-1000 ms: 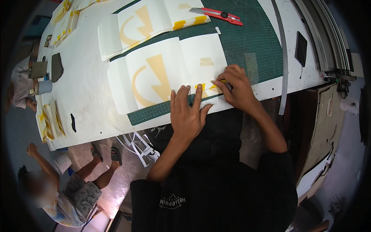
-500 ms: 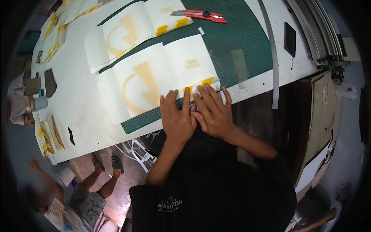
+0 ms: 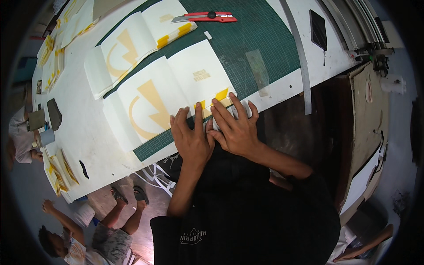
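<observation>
A white sheet point(image 3: 199, 59) with a pale tan printed design lies creased on the green cutting mat point(image 3: 240, 48) in front of me. Yellow stripes mark its near right edge, which looks folded over. My left hand point(image 3: 192, 140) rests at this edge with fingers stretched out, the index fingertip touching a yellow stripe. Beside it, my right hand point(image 3: 239, 132) presses its spread fingers on the folded strip. Both thumbs come close together just below the edge; what lies under them is partly hidden. Farther back lies a similar printed sheet point(image 3: 127, 31).
A red utility knife point(image 3: 212, 17) with its blade out lies on the mat, near a clear strip point(image 3: 258, 73). A long grey strip point(image 3: 300, 53) and a black phone point(image 3: 318, 30) are at right. More yellow-edged sheets point(image 3: 59, 170) lie at left. Another person point(image 3: 84, 240) is at lower left.
The view has shifted, so the table and its things appear farther left. My hands stay on the sheet's striped edge, with fingers placed much as before. The person at lower left has shifted slightly.
</observation>
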The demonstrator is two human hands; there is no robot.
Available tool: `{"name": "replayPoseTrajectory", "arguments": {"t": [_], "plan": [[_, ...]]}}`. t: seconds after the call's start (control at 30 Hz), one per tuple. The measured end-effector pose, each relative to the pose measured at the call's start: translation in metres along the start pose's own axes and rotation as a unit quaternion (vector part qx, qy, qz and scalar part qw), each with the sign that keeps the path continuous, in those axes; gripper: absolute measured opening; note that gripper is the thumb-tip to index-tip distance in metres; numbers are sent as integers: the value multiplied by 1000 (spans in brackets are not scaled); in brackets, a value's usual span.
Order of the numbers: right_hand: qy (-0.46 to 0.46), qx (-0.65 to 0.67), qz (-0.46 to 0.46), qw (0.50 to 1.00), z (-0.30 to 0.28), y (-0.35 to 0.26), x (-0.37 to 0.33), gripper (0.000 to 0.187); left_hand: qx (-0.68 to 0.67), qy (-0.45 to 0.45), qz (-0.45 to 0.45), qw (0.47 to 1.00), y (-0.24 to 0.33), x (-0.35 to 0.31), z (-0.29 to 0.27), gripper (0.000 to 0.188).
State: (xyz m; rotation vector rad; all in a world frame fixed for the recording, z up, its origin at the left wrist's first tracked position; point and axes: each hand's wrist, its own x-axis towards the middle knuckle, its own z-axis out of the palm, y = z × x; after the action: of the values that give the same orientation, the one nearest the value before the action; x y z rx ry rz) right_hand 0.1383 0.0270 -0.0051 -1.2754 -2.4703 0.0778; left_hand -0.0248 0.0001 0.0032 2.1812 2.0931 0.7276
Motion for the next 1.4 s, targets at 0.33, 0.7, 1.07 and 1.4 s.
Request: {"name": "replayPoseTrajectory", "arguments": {"t": [0.33,0.7,1.07,1.4], "plan": [[6,16,-16,1000,-1,3,3,55,17,-4,-8,1000,-2,-3,3,53],[-5,20,-18,1000,1,5,6,58,22,-3,-7,1000,-1,-2,4,54],[5,-3,4,1000,-2,9,2,56,11,-5,-3,1000,2,1,0,54],[13,-2,7,1000,0,16,-2,53,11,-5,5,1000,2,10,-9,44]]}}
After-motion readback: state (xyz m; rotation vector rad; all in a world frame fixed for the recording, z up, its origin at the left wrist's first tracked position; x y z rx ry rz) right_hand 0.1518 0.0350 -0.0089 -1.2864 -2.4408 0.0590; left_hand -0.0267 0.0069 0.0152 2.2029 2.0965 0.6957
